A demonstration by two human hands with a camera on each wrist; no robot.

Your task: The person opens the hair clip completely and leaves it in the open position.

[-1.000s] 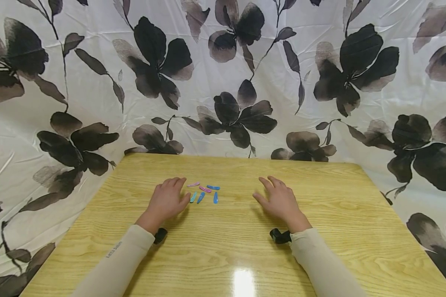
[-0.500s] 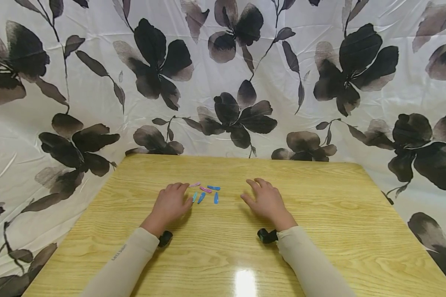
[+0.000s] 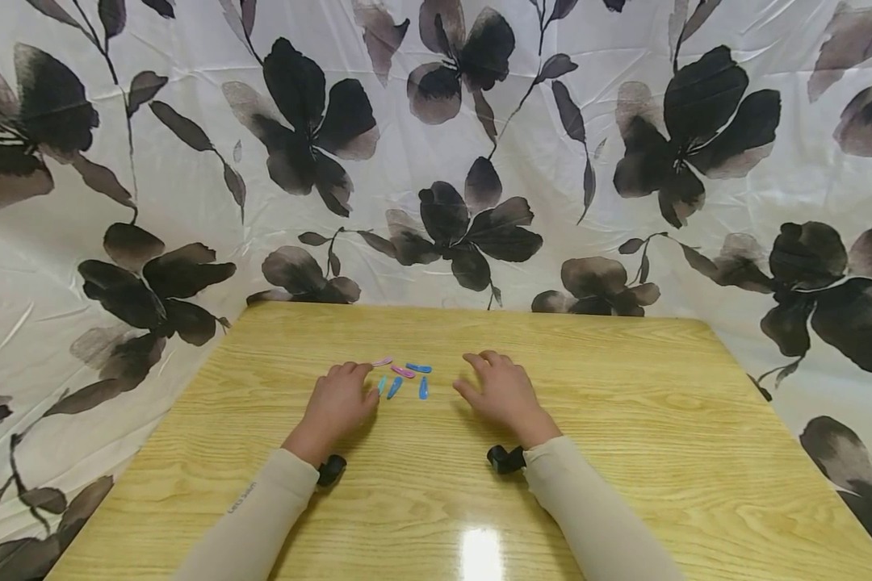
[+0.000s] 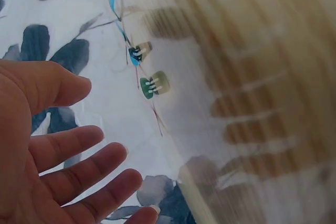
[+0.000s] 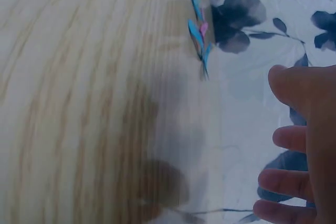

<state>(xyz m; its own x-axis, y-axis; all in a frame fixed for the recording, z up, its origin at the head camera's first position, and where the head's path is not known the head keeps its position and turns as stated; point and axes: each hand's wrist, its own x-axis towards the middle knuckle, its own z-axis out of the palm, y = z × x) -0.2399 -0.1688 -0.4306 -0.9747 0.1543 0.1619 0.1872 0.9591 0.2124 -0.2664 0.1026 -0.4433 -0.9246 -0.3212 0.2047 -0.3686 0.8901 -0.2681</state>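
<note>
Several small snap hair clips lie in a loose cluster on the wooden table (image 3: 450, 500). In the head view I make out a light pink clip (image 3: 383, 361), a darker pink clip (image 3: 403, 372), a blue clip (image 3: 419, 368), two more blue ones and a teal clip (image 3: 382, 384). My left hand (image 3: 340, 399) is just left of the cluster, its thumb and fingers parted and partly covering the teal clip. To the right of the clips, my right hand (image 3: 501, 394) hovers with spread, slightly bent fingers. Neither hand holds anything.
A white cloth with dark flowers (image 3: 443, 222) hangs behind the table and round its sides. Light glares on the tabletop near its front. A black wrist camera (image 3: 332, 470) sits under the left wrist, and another camera (image 3: 506, 459) under the right.
My right hand has moved left towards the hair clips. The left hand has shifted slightly right, covering more of the teal clip. The clips lie as before.
</note>
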